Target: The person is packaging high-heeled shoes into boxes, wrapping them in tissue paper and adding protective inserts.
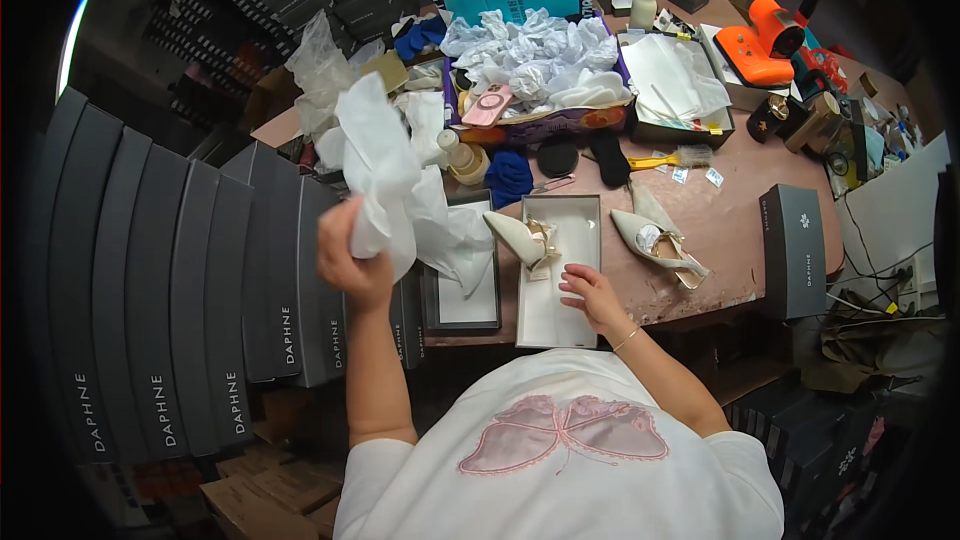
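Note:
My left hand is closed around a crumpled sheet of white tissue paper, raised at the left of the table. Over the white-lined interior of a shallow shoebox tray, my right hand has its fingers apart and holds nothing. Just beyond it a cream pointed heeled shoe lies across the tray's left side. More tissue paper spills over a dark-rimmed box to the left. Right of the tray rests another pale pointed shoe with white stuffing inside, partly covering a further pale shoe part.
Tall stacks of dark shoeboxes stand along the left. A closed dark box sits at the right edge. Behind are a carton of crumpled paper, a pink phone, a yellow-handled brush, a blue cloth and an orange device.

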Motion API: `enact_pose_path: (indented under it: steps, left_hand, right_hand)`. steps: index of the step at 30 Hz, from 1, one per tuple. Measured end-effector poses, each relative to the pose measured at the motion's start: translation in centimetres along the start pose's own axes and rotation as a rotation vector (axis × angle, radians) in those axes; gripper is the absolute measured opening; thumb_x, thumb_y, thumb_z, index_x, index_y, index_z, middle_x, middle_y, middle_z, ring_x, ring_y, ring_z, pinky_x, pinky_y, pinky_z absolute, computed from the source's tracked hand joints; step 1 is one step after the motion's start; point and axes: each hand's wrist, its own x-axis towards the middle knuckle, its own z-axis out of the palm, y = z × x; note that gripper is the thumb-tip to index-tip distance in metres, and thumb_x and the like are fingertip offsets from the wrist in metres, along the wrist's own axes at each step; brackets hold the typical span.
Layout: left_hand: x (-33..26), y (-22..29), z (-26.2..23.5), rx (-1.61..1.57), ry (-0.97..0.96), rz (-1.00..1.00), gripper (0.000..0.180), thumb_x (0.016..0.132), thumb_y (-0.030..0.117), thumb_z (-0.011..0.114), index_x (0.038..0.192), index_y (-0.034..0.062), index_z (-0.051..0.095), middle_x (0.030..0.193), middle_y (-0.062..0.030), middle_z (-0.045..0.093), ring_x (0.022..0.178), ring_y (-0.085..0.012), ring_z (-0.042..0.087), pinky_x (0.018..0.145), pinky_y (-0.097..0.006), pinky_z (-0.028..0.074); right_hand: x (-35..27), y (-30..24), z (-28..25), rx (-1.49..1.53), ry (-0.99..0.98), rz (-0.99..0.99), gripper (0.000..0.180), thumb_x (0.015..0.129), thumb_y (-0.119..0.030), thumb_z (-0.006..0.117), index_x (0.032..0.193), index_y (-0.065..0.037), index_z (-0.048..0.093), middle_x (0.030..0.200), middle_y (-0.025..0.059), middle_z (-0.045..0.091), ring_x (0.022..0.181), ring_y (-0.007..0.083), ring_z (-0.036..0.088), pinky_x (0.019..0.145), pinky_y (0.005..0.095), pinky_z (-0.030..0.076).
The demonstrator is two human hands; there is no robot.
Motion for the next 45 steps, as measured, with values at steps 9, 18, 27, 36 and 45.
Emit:
enact_pose_path:
  steps: [9,18,27,36,45]
  left_hand:
    - [-22.5,-6.6,1.3,0.173,-1.183,-0.340,0.070,0.075,0.033,0.076,0.130,0.0001,0.050,0.136,-0.0222,0.046,0.128,-0.0411,0.039,0.105,-0.050,0.034]
    - [-20.3,1.3,7.5,-1.440,-0.004,-1.817,0.048,0.096,0.046,0.045,0.125,0.0069,0.049,0.120,-0.0101,0.056,0.109,-0.0239,0.056,0.091,-0.040,0.047]
    - [-18.5,6.6,3.4,-1.491,-0.553,-1.705,0.056,0.083,0.004,0.060,0.134,0.0081,0.035,0.117,-0.0120,0.054,0.100,-0.0255,0.061,0.088,-0.040,0.051]
    - [-21.7,11.0,4.0,-1.254,-0.361,-1.563,0.072,0.078,-0.008,0.055,0.139,0.0087,0.021,0.116,-0.0099,0.047,0.103,-0.0167,0.054,0.087,-0.031,0.049]
    - [-24.3,9.3,3.2,-1.176,-0.178,-1.860,0.054,0.082,-0.005,0.053,0.128,0.0106,0.032,0.115,-0.0078,0.050,0.102,-0.0194,0.056,0.087,-0.036,0.050]
  right_hand:
    - [7.4,-6.3,3.0,-1.758,-0.071,-0.704,0.066,0.066,-0.024,0.078,0.123,-0.006,0.050,0.132,0.0208,0.046,0.134,0.0356,0.034,0.109,0.0549,0.027]
    - [-0.5,-5.8,11.1,-1.507,-0.246,-0.865,0.043,0.072,-0.039,0.073,0.085,-0.002,0.057,0.080,0.0152,0.062,0.078,0.0333,0.063,0.071,0.0432,0.047]
    - [-4.1,-10.5,8.6,-1.290,-0.305,-0.795,0.027,0.081,-0.022,0.070,0.097,-0.001,0.062,0.087,0.0142,0.061,0.074,0.0291,0.061,0.069,0.0368,0.049]
    - [-2.8,-5.7,7.3,-1.589,-0.232,-0.841,0.050,0.075,-0.018,0.069,0.121,-0.008,0.052,0.086,0.0157,0.060,0.077,0.0324,0.063,0.068,0.0420,0.050]
    - [-4.8,-7.5,6.0,-1.338,-0.106,-0.809,0.030,0.077,-0.012,0.064,0.103,-0.003,0.053,0.086,0.0144,0.062,0.081,0.0362,0.061,0.075,0.0429,0.048]
